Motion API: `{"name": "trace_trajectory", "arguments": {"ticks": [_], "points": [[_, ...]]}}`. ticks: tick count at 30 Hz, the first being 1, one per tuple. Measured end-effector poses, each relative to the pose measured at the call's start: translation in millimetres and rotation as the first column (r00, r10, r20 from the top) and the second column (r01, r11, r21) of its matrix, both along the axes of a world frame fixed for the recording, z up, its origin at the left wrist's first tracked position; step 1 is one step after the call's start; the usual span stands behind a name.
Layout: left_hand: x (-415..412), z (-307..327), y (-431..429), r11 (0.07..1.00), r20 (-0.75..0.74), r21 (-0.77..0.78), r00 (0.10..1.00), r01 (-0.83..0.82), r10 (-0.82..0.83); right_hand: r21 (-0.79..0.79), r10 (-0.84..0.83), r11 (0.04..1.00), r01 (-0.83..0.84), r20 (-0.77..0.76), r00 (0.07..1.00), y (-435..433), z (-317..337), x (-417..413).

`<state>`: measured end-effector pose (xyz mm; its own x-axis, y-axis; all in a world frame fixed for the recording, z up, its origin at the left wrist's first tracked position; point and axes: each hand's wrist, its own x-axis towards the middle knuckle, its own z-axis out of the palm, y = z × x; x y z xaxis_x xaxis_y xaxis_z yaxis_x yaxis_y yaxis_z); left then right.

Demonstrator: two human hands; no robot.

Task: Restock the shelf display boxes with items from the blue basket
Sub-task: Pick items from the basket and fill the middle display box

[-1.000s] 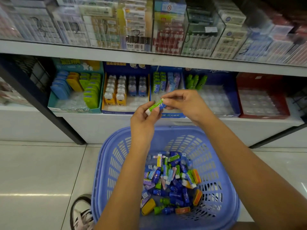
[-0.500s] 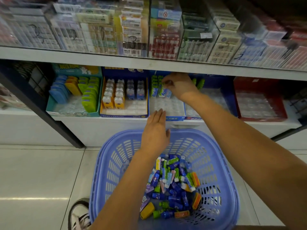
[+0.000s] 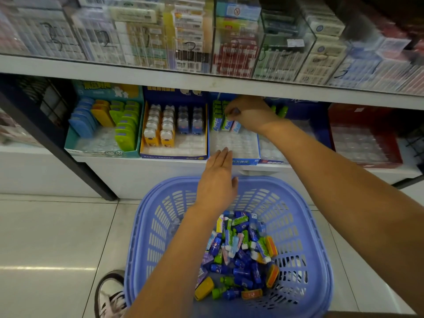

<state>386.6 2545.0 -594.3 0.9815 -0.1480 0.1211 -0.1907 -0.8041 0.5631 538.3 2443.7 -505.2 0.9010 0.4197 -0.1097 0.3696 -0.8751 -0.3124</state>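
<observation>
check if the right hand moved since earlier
Yes. The right hand went from the front edge of the display box back to the tubes at its rear.

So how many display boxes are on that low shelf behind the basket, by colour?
Teal box: 1
Blue boxes: 3
Red box: 1
Total: 5
</observation>
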Motion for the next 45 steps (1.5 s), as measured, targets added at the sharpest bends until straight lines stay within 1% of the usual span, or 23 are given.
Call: {"name": "trace_trajectory", "arguments": {"ticks": [6, 7, 9, 11, 12, 13, 14, 15, 17, 18, 19, 20, 22, 24, 25, 28, 31, 33, 35, 36, 41, 43, 45], "points": [[1, 0, 1, 1.0, -0.005, 0.006, 1.0, 0.017, -0.017, -0.009, -0.018, 1.0, 0.018, -0.002, 1.0, 7, -4, 2], [0, 0, 1, 1.0, -0.011, -0.019, 1.0, 0.017, -0.017, -0.008, -0.021, 1.0, 0.021, -0.006, 1.0, 7, -4, 1], [-6, 1, 0, 0.987, 0.004, -0.159, 1.0, -0.027, 0.028, 0.026, -0.036, 0.999, 0.035, 0.026, 0.999, 6, -1, -5], [-16, -6, 1, 0.948, 0.078, -0.306, 0.99, -0.091, 0.121, 0.136, -0.097, 0.987, 0.082, 0.104, 0.99, 1, -4, -22], [-22, -13, 0, 0.938, 0.114, -0.328, 0.981, -0.113, 0.158, 0.235, -0.141, 0.966, 0.107, 0.13, 0.982, -4, -9, -37], [-29, -23, -2, 0.936, 0.125, -0.327, 0.976, -0.131, 0.18, 0.338, -0.174, 0.933, 0.126, 0.116, 0.978, -10, -16, -56], [-35, -35, -4, 0.938, 0.107, -0.314, 0.976, -0.147, 0.189, 0.392, -0.188, 0.907, 0.15, 0.059, 0.98, -18, -28, -75], [-41, -49, -6, 0.944, 0.054, -0.293, 0.982, -0.156, 0.179, 0.384, -0.181, 0.906, 0.178, -0.027, 0.983, -25, -43, -94], [-50, -82, -9, 0.976, -0.168, -0.179, 0.981, -0.125, 0.095, 0.224, -0.16, 0.949, 0.22, -0.258, 0.953, -39, -85, -130], [-55, -101, -9, 0.996, -0.316, -0.066, 0.948, -0.064, 0.041, 0.117, -0.166, 0.968, 0.223, -0.368, 0.915, -46, -109, -143], [-61, -118, -8, 0.999, -0.459, 0.041, 0.888, 0.025, -0.003, 0.021, -0.194, 0.973, 0.229, -0.458, 0.867, -53, -134, -155], [-68, -134, -5, 0.989, -0.577, 0.103, 0.816, 0.109, -0.03, -0.063, -0.238, 0.968, 0.241, -0.524, 0.818, -59, -157, -164], [-83, -158, 2, 0.97, -0.715, 0.133, 0.698, 0.202, -0.047, -0.21, -0.311, 0.95, 0.231, -0.591, 0.744, -67, -199, -176], [-91, -173, 7, 0.964, -0.774, 0.144, 0.633, 0.223, -0.03, -0.285, -0.351, 0.934, 0.217, -0.603, 0.716, -70, -231, -184], [-91, -177, 9, 0.963, -0.781, 0.148, 0.623, 0.225, -0.026, -0.291, -0.353, 0.932, 0.214, -0.602, 0.716, -69, -243, -186], [-88, -188, 12, 0.955, -0.753, 0.169, 0.657, 0.244, -0.035, -0.264, -0.369, 0.929, 0.26, -0.598, 0.711, -62, -271, -192], [-88, -194, 9, 0.951, -0.742, 0.189, 0.67, 0.244, -0.024, -0.289, -0.409, 0.911, 0.293, -0.559, 0.721, -53, -284, -192], [-88, -196, 8, 0.958, -0.752, 0.186, 0.659, 0.218, -0.004, -0.335, -0.489, 0.872, 0.357, -0.567, 0.663, -47, -288, -191], [-87, -196, 7, 0.963, -0.747, 0.183, 0.665, 0.199, 0.004, -0.364, -0.542, 0.839, 0.404, -0.625, 0.562, -43, -288, -191], [-87, -197, 7, 0.964, -0.744, 0.183, 0.668, 0.193, 0.007, -0.348, -0.538, 0.838, 0.42, -0.653, 0.533, -41, -289, -192], [-82, -185, 5, 0.987, -0.751, 0.139, 0.658, 0.078, 0.054, -0.278, -0.523, 0.831, 0.482, -0.685, 0.507, -43, -274, -195], [-78, -170, 3, 1.0, -0.738, 0.021, 0.674, -0.007, 0.02, -0.128, -0.469, 0.796, 0.591, -0.748, 0.47, -50, -258, -192], [-73, -152, -4, 0.985, -0.704, -0.162, 0.707, -0.061, -0.072, 0.091, -0.365, 0.711, 0.697, -0.799, 0.477, -57, -235, -192]]}}
